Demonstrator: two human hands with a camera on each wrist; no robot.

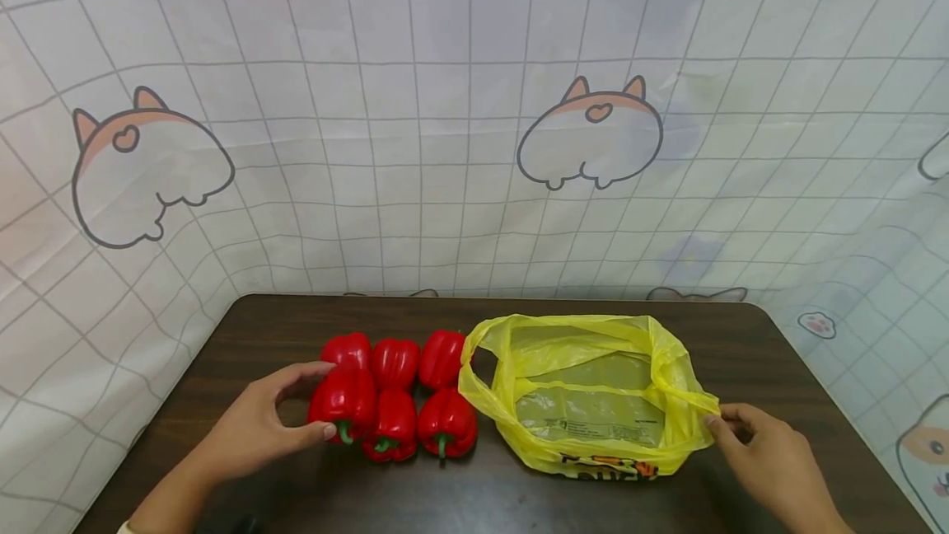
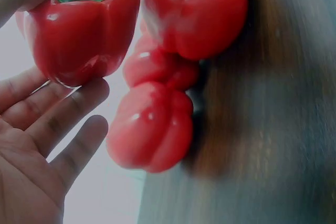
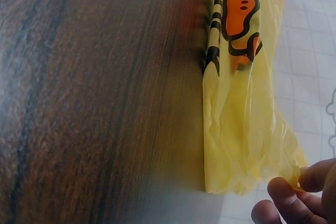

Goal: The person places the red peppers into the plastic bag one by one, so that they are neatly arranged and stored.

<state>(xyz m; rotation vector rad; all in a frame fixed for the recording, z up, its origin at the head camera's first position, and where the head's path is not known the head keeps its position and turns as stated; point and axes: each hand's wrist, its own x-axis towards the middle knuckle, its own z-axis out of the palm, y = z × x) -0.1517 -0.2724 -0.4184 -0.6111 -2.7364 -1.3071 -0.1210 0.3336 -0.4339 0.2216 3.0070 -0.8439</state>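
Note:
My left hand [image 1: 255, 423] holds a glossy red bell pepper [image 1: 345, 400] with a green stem, thumb on its near side and fingers behind. In the left wrist view this bell pepper [image 2: 84, 35] lies between thumb and fingertips. More red bell peppers [image 1: 447, 423] stand in two rows just to its right and behind. At the right, a yellow plastic bag [image 1: 534, 435] stands with its mouth spread wide, its inside showing no contents. My right hand [image 1: 778, 460] pinches the bag's right edge; the right wrist view shows the fingertips on the yellow plastic [image 3: 247, 129].
Everything sits on a dark wooden table [image 1: 356, 501]. A white grid-patterned cloth [image 1: 445, 147] with cartoon animals hangs behind and at both sides. A small dark object [image 1: 245, 526] shows at the bottom edge, too little of it to identify.

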